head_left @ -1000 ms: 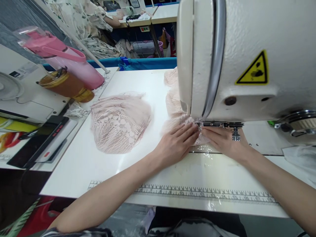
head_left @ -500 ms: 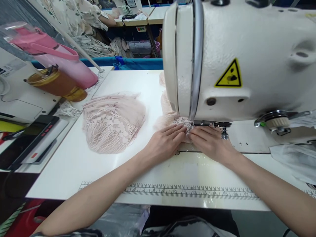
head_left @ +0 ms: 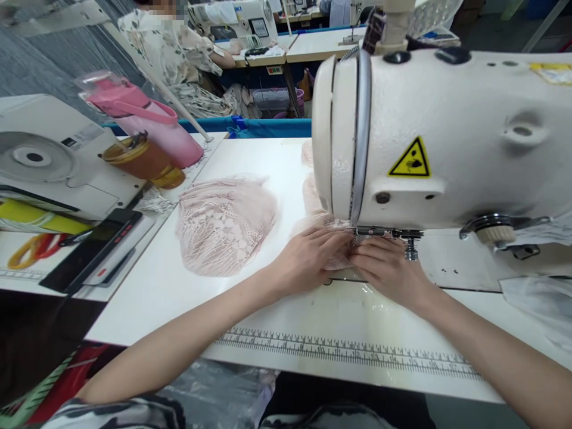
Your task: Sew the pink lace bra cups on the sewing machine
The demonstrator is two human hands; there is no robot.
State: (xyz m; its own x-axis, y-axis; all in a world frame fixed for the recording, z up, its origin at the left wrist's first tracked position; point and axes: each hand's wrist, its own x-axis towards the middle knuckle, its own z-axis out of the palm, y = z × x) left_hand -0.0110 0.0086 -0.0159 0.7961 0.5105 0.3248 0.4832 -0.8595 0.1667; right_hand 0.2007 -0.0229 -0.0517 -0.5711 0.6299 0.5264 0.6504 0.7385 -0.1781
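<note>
Under the head of a white sewing machine (head_left: 465, 137), pale pink lace fabric (head_left: 338, 260) lies at the needle area. My left hand (head_left: 306, 256) is closed on the lace from the left, fingers together and fingertips next to the presser foot area. From the right, my right hand (head_left: 388, 265) holds the same lace, its fingers bent and partly hidden behind the machine's metal parts. The needle itself is hidden. More of the pink fabric spreads behind my left hand. A separate pink lace piece (head_left: 227, 229) lies flat on the table to the left.
A pink bottle (head_left: 152, 128) and an amber cup (head_left: 145, 161) stand at the left, beside another machine (head_left: 44, 149). A black device (head_left: 93, 247) lies nearer. A ruler strip (head_left: 348, 351) runs along the table's front. Another person (head_left: 165, 47) sits beyond the blue edge.
The view has tilted up and turned left, showing more of the background. Both hands stay on the lace at the machine; my left fingers look more bent. The separate lace piece has not moved.
</note>
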